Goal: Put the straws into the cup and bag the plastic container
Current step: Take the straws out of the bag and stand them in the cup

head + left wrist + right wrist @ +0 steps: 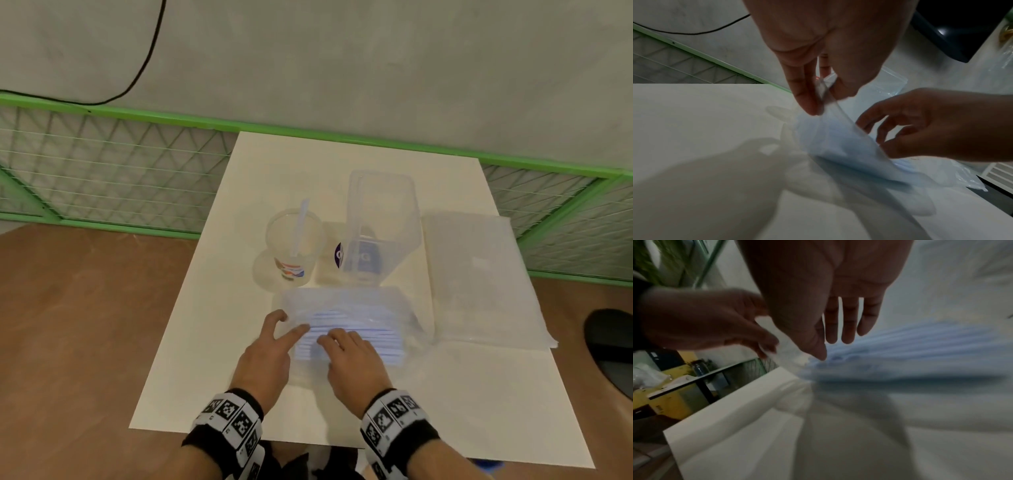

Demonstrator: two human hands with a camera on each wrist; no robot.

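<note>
We see both hands at the near left end of a clear packet of straws (356, 325) lying flat on the white board (191, 359). The left hand (265, 356) pinches the packet's plastic edge between thumb and fingers; the left wrist view shows that edge lifted slightly off the board. The right hand (352, 363) lies over the packet with fingers nearly straight and relaxed, fingertips touching the straw ends, thumb tip at the packet mouth in the right wrist view; we see no grip there.

Behind the packet, the clear cup (294, 246) stands upright with printed colour near its base. One straw (299, 228) leans inside it. Just to the cup's right, the plastic container (380, 222) stands upright, tall and transparent, resting on a purple-printed item we cannot identify. Right of the container, a clear bag (476, 274) lies flat, overhanging the board's right edge. A green mesh fence (102, 164) runs behind the board. Both wrist views are motion-blurred.
</note>
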